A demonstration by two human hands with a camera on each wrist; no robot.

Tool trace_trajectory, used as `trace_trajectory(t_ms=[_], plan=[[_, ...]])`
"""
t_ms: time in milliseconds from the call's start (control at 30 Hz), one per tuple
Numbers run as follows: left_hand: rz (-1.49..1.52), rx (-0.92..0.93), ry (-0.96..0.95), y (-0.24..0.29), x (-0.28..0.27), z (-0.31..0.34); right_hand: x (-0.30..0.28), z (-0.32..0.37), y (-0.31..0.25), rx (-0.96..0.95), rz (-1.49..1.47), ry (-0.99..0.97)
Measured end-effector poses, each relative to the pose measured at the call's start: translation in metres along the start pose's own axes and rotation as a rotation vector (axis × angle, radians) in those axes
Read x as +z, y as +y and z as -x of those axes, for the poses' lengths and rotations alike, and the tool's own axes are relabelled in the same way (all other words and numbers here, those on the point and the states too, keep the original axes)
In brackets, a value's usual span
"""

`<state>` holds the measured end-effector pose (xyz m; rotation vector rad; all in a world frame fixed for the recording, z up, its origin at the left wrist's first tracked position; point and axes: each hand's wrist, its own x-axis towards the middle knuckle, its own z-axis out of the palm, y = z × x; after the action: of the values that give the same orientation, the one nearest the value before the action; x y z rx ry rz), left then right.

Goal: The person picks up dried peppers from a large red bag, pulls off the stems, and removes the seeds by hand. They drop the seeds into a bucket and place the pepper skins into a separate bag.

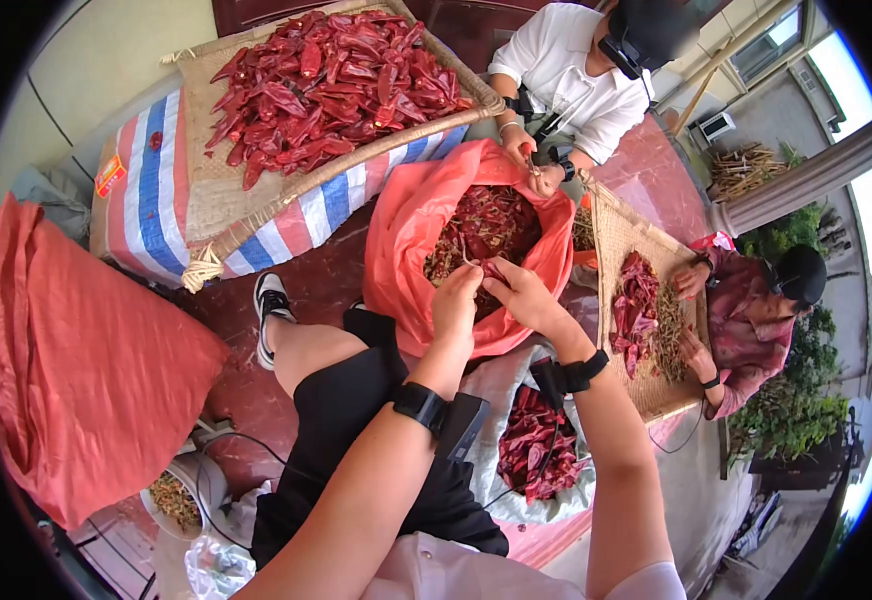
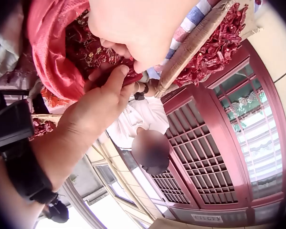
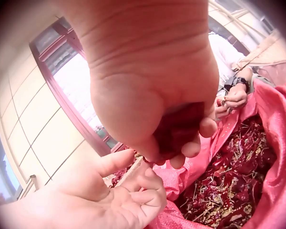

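Underfoot, red floor [image 1: 331, 262] around chilli sack [image 1: 394, 250]

This looks like the porch of a house, open to a yard, with chillies [image 1: 326, 85] heaped near the sack [image 1: 396, 270]. Beyond the sack, a red door [image 2: 200, 157] with lattice panels, and what looks like a pale curtain [image 2: 260, 148] behind glass, suggest a dwelling. A tiled wall [image 1: 96, 75] rises beyond the sack, to its left. Red floor [image 1: 241, 385] surrounds the sack. To its right stand a column [image 1: 806, 178], plants [image 1: 791, 410] and piled sticks [image 1: 746, 172], with daylit sky [image 1: 846, 75] farther off.
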<state>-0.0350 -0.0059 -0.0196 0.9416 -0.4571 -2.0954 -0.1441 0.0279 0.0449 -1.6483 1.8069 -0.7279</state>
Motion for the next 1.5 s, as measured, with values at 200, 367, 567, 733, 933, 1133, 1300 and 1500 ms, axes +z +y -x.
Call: trace_trajectory(t_ms=[200, 367, 567, 733, 933, 1133, 1300, 1500], plan=[[-0.053, 0.195, 0.052, -0.001, 0.003, 0.004, 0.008, 0.003, 0.003, 0.037, 0.138, 0.034], [-0.064, 0.217, 0.062, -0.007, 0.001, 0.002, 0.013, 0.008, -0.005, 0.104, 0.095, 0.079], [0.079, 0.197, -0.004, -0.010, 0.006, 0.005, 0.035, 0.006, -0.005, 0.351, -0.529, 0.311], [0.389, 0.020, -0.092, -0.004, 0.008, 0.012, 0.058, 0.009, -0.012, 0.366, -0.896, 0.416], [0.387, -0.017, -0.071, -0.003, 0.008, 0.019, 0.073, 0.010, -0.025, 0.471, -1.155, 0.680], [0.391, -0.031, -0.164, -0.002, 0.004, 0.022, 0.076, 0.012, -0.029, 0.447, -1.053, 0.764], [0.347, -0.053, -0.166, 0.004, 0.005, 0.026, 0.074, 0.015, -0.042, 0.446, -1.030, 0.826], [0.364, -0.067, -0.157, 0.012, 0.008, 0.031, 0.075, 0.014, -0.050, 0.430, -1.090, 0.890]])
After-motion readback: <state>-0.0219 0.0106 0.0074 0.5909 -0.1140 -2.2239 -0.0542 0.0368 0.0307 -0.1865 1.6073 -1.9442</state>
